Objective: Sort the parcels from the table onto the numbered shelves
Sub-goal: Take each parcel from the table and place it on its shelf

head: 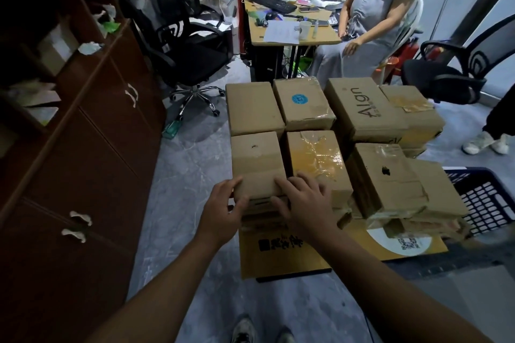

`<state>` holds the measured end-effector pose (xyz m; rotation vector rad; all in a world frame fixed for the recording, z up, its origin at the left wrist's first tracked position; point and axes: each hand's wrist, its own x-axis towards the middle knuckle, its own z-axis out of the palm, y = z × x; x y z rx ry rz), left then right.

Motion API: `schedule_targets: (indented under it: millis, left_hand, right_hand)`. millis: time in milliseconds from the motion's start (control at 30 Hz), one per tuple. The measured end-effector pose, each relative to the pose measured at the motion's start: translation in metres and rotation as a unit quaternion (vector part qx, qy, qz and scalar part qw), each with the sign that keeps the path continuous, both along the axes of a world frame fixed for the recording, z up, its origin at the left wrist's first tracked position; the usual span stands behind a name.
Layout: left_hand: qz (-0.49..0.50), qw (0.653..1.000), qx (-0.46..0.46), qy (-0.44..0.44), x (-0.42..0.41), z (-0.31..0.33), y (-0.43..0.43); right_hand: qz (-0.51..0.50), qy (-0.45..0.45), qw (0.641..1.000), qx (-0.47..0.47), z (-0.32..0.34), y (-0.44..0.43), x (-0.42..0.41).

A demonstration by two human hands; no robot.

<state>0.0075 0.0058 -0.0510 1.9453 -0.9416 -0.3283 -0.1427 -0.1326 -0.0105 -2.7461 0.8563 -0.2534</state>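
Head view: left hand (224,205) and right hand (302,203) both gripped the near-left parcel (257,161), one at each near corner, fingers curled over its edges. The parcel sat on another box at the front-left of the pile, just beside the taped parcel (317,159) on its right. Align box (362,108) behind. Blue crate (485,198) at right, brown cabinet (97,133) at left.

Head-worn view, forward and down, close over parcels (257,164)
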Motion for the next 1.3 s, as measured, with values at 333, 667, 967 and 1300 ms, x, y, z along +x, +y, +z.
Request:
schedule_targets:
  millis: [333,667,967,1300]
  left_hand:
    - [0.026,0.991,-0.126,0.041,-0.008,0.036,0.001]
    - [0.064,0.971,-0.199,0.117,-0.013,0.058,-0.015]
    - [0.015,0.978,-0.125,0.166,-0.008,0.051,-0.022]
    - [0.019,0.97,-0.185,0.154,-0.013,0.069,-0.024]
  right_hand:
    - [-0.065,-0.213,0.955,0.197,0.024,0.008,0.009]
    - [-0.096,-0.309,0.889,0.323,0.021,0.001,-0.005]
    - [-0.085,-0.34,0.862,0.365,0.021,-0.006,-0.019]
    - [-0.056,-0.27,0.921,0.274,0.048,-0.001,-0.007]
